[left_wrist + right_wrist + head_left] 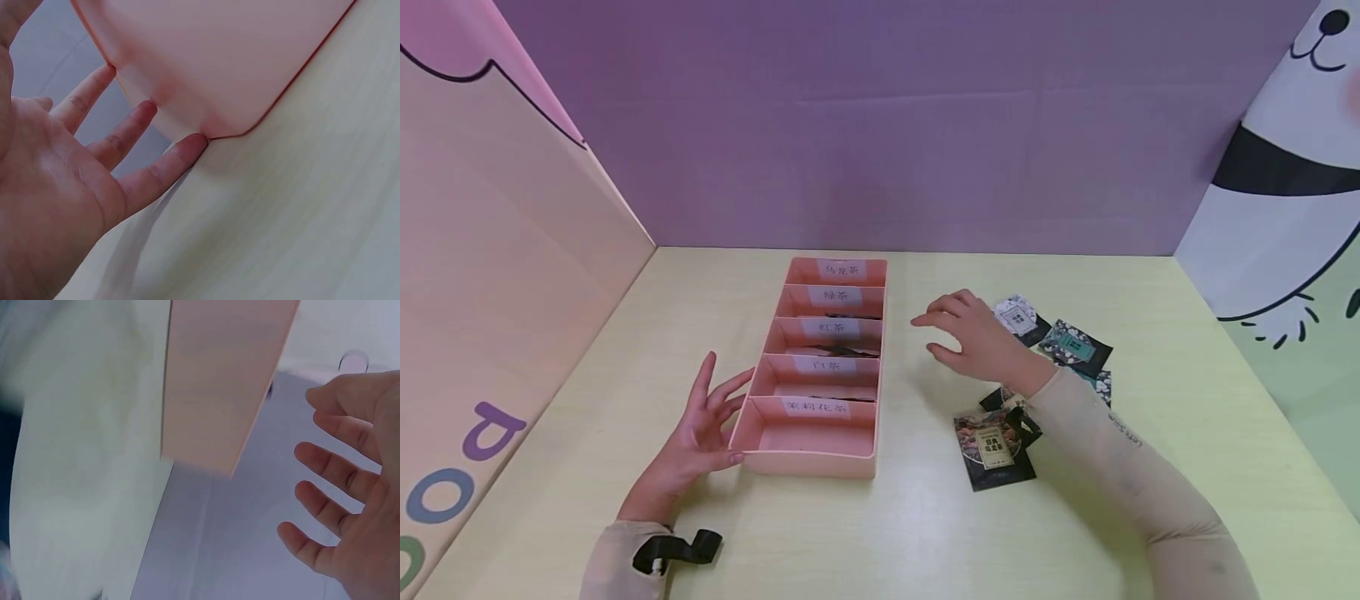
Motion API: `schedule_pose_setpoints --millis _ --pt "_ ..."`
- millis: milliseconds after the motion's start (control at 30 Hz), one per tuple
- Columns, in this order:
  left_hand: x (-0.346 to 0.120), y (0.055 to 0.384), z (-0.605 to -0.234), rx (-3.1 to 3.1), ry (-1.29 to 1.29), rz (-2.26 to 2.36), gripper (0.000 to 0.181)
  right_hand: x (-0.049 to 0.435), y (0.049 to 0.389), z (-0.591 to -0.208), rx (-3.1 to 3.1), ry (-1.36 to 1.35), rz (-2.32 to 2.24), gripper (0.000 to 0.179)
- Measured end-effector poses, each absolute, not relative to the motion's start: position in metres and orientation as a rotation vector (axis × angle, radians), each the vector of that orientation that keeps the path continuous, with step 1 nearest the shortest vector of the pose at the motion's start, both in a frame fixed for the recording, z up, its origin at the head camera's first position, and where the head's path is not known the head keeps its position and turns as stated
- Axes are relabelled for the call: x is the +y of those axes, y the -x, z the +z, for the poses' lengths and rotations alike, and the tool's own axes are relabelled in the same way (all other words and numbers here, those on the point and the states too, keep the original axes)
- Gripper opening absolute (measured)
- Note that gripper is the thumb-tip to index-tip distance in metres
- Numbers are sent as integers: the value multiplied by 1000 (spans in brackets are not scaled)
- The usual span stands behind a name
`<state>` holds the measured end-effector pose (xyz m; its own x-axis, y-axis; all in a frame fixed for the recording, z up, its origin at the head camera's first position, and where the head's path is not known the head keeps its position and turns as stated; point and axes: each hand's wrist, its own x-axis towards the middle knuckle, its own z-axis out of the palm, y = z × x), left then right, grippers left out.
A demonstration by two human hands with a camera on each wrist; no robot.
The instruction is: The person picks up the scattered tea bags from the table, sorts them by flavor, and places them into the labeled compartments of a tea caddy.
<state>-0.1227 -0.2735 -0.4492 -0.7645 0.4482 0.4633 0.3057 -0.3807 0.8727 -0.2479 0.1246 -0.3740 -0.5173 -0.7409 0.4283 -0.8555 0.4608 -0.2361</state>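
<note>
A pink divided box (801,464) stands on the table, its compartments in a row with handwritten Chinese tea labels. Against its left side rest fingertips of my left hand (700,425), fingers spread; the left wrist view shows that hand (69,162) touching the box wall (237,56). My right hand (973,333) is held between the box and a loose group of tea packets, its fingers relaxed with nothing in them. The nearest packet is dark with a cream label (995,448). Others include a teal-labelled packet (1077,347) and a white-labelled one (1020,319). My right forearm hides part of the group.
Dark packet edges (842,351) show inside some middle compartments. A purple panel (910,150) rises behind the table (850,542), with printed panels on the left (512,250) and right (1292,242). A black strap (677,548) sits on the left wrist.
</note>
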Motion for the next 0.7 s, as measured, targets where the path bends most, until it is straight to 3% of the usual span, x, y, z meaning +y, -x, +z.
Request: schedule_pose_setpoints --millis 400,700 --pt "-275 121 -449 1734 -985 2295 119 194 293 -361 -2878 -1051 516 45" --pt "-276 125 -452 1696 -1054 2296 116 217 318 -370 -3173 -905 544 53"
